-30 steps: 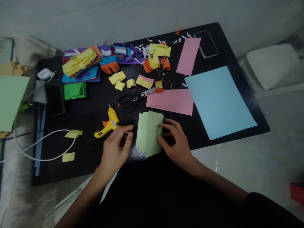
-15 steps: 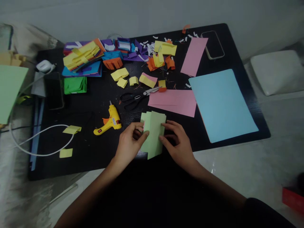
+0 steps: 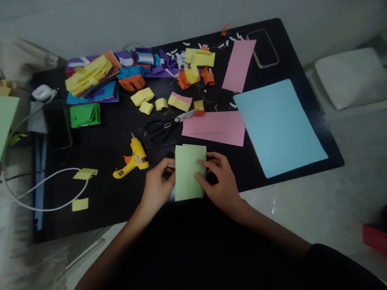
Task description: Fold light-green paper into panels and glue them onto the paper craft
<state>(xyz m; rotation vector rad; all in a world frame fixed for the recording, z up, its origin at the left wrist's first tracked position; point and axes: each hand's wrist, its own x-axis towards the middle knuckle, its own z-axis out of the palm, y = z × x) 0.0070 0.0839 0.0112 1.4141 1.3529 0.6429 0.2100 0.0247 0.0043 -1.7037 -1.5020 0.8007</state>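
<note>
A few layers of light green paper (image 3: 189, 173) are held upright at the table's near edge, one sheet showing slightly behind the other at the top. My left hand (image 3: 160, 181) pinches their left edge, its fingertips partly hidden behind the paper. On the right side, my right hand (image 3: 220, 177) grips the same paper, with thumb and a finger on its front face. Just beyond lie pink paper strips (image 3: 226, 125) and black-handled scissors (image 3: 166, 125). A yellow glue gun (image 3: 133, 157) rests to the left of my left hand.
Blue sheets (image 3: 278, 125) lie at the right, a phone case (image 3: 263, 48) behind them. Coloured paper bundles (image 3: 90, 76), a green stack (image 3: 85, 115), and scraps crowd the back. At the left are a dark phone (image 3: 58, 125) and a white cable (image 3: 45, 209).
The green papers have been brought together, so one sheet now covers most of the others. Both hands stay on them. The camera view has shifted slightly.
</note>
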